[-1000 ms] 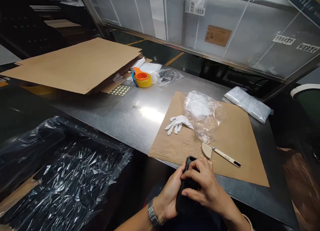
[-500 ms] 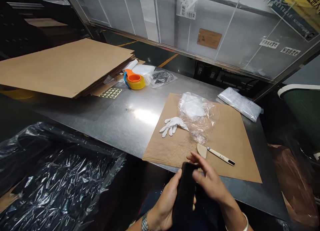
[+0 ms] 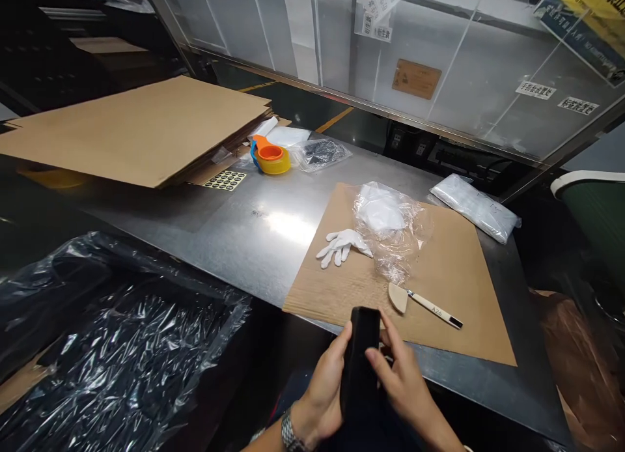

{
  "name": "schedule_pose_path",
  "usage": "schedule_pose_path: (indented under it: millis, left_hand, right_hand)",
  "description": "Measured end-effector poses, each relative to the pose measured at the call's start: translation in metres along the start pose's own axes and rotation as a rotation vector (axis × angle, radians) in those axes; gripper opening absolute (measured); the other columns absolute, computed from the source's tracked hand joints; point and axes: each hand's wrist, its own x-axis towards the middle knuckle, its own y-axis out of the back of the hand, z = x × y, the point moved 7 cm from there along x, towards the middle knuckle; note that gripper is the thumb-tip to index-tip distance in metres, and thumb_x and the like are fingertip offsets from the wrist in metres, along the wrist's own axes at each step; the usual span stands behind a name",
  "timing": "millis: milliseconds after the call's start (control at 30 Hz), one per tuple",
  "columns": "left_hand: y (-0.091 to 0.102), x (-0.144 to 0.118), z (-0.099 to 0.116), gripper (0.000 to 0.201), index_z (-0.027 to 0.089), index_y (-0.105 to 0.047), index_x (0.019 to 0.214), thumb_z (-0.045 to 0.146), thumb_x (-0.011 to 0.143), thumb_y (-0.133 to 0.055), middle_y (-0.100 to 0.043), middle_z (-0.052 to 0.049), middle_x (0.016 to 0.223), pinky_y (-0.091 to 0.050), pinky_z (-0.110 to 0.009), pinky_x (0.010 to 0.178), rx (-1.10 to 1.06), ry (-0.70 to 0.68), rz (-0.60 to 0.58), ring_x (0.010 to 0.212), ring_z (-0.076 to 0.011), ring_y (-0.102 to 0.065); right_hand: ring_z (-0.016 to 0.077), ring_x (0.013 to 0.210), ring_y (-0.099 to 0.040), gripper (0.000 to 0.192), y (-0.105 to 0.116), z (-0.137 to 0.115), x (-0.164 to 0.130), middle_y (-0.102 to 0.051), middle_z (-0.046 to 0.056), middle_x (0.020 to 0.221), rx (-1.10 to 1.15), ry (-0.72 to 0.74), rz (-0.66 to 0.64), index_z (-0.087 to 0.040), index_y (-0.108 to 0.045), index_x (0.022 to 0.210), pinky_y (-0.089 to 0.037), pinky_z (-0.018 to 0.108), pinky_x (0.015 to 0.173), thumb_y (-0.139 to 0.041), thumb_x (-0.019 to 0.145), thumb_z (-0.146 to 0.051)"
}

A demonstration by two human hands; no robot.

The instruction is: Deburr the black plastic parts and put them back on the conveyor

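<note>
A black, long boxy object (image 3: 360, 367) is held upright-slanted in front of me, below the table's near edge; its exact kind does not show. Wrapped round its left side is my left hand (image 3: 328, 380), closed, thumb along the edge. My right hand (image 3: 398, 367) grips the right side, thumb on the near face and fingers behind. Just beyond lie a tan half-round piece (image 3: 398, 298) and a pale-handled tool marked A26 (image 3: 434, 309), on a cardboard sheet (image 3: 454, 269). A white glove (image 3: 344, 245) rests farther left on the cardboard, touching a crumpled clear plastic bag (image 3: 390, 224).
Stacked cardboard (image 3: 146, 126) covers the table's left end. Near it are an orange-and-yellow tape dispenser (image 3: 271, 157), a sticker sheet (image 3: 225, 180) and a bagged black item (image 3: 322, 154). A clear plastic packet (image 3: 476, 208) lies back right. Black plastic film (image 3: 127, 354) fills the lower left.
My right hand has come from hovering over the black object to gripping its right side. The left hand keeps its hold. The whole view has shifted slightly.
</note>
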Motion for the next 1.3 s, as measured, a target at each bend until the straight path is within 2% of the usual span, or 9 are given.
schedule_pose_path:
  millis: [100,167,233,300,400,633,800,933,1300]
  left_hand:
    - [-0.002,0.003,0.013,0.045,0.009,-0.066,0.071,0.045,0.087,-0.043,-0.067,-0.010,0.063,-0.048,-0.025,0.058,-0.122,-0.034,-0.048,0.061,-0.0171,-0.064]
    - [-0.003,0.004,0.018,0.036,0.010,-0.068,0.080,0.040,0.085,-0.048,-0.071,-0.010,0.077,-0.049,-0.027,0.071,-0.095,-0.078,-0.058,0.078,-0.0193,-0.066]
    - [-0.005,0.002,0.025,0.025,0.015,-0.066,0.101,0.029,0.081,-0.058,-0.069,-0.007,0.099,-0.044,-0.026,0.086,0.004,-0.217,-0.062,0.097,-0.0180,-0.061]
    - [-0.010,-0.002,0.029,0.042,0.023,-0.057,0.117,0.018,0.076,-0.064,-0.062,-0.003,0.118,-0.035,-0.025,0.098,0.136,-0.359,-0.085,0.114,-0.0157,-0.051]
    - [-0.016,-0.008,0.026,0.045,0.025,-0.055,0.121,0.020,0.077,-0.064,-0.054,-0.003,0.128,-0.025,-0.026,0.106,0.278,-0.406,-0.148,0.124,-0.0154,-0.039]
    - [-0.001,-0.022,0.029,0.042,0.024,-0.053,0.116,0.025,0.076,-0.065,-0.054,-0.005,0.112,-0.036,-0.030,0.093,0.485,-0.471,-0.016,0.101,-0.0166,-0.051]
    - [-0.005,-0.022,0.014,0.038,0.021,-0.046,0.110,0.032,0.078,-0.061,-0.053,-0.005,0.098,-0.043,-0.027,0.066,0.543,-0.341,-0.112,0.080,-0.0144,-0.053]
    - [-0.008,-0.022,0.008,0.047,0.022,-0.039,0.115,0.032,0.076,-0.063,-0.052,-0.004,0.096,-0.043,-0.027,0.063,0.519,-0.330,-0.188,0.078,-0.0143,-0.052]
    - [-0.005,-0.021,0.006,0.062,0.026,-0.039,0.130,0.025,0.074,-0.065,-0.054,-0.009,0.115,-0.044,-0.030,0.078,0.487,-0.345,-0.197,0.093,-0.0193,-0.055]
  right_hand:
    - [0.0221,0.131,-0.029,0.069,-0.017,0.007,-0.012,-0.032,0.004,0.144,0.210,-0.012,-0.212,-0.031,-0.021,0.141,-0.026,0.039,0.106,-0.058,0.082,-0.037]
    - [0.0223,0.132,-0.029,0.065,-0.021,0.010,-0.017,-0.031,0.003,0.144,0.363,-0.059,-0.318,-0.033,-0.024,0.140,-0.026,0.041,0.105,-0.055,0.084,-0.041]
    - [0.0235,0.131,-0.030,0.063,-0.015,0.010,-0.014,-0.033,0.004,0.144,0.429,-0.065,-0.276,-0.032,-0.029,0.138,-0.029,0.042,0.103,-0.056,0.082,-0.043]
    - [0.0232,0.131,-0.030,0.062,-0.006,0.008,-0.007,-0.036,0.004,0.142,0.425,-0.063,-0.123,-0.032,-0.035,0.135,-0.028,0.041,0.104,-0.061,0.080,-0.041]
    - [0.0222,0.125,-0.040,0.052,-0.003,0.007,0.001,-0.050,0.005,0.132,0.548,-0.141,0.027,-0.028,-0.046,0.128,-0.029,0.039,0.104,-0.062,0.080,-0.035]
    - [0.0253,0.095,-0.062,0.035,-0.011,0.014,0.004,-0.069,0.009,0.095,0.988,-0.318,0.073,-0.016,-0.066,0.100,-0.047,0.041,0.085,-0.060,0.079,-0.043]
    - [0.0230,0.085,-0.064,0.038,-0.017,0.017,0.004,-0.067,0.009,0.104,1.119,-0.328,-0.027,-0.017,-0.066,0.101,-0.051,0.039,0.077,-0.060,0.077,-0.045]
    - [0.0213,0.088,-0.063,0.032,-0.017,0.019,0.004,-0.066,0.006,0.107,1.185,-0.312,-0.050,-0.021,-0.066,0.098,-0.051,0.037,0.077,-0.061,0.076,-0.044]
    - [0.0241,0.089,-0.063,0.039,-0.007,0.020,0.002,-0.068,0.008,0.099,0.928,-0.298,0.093,-0.019,-0.063,0.100,-0.050,0.038,0.076,-0.062,0.074,-0.049]
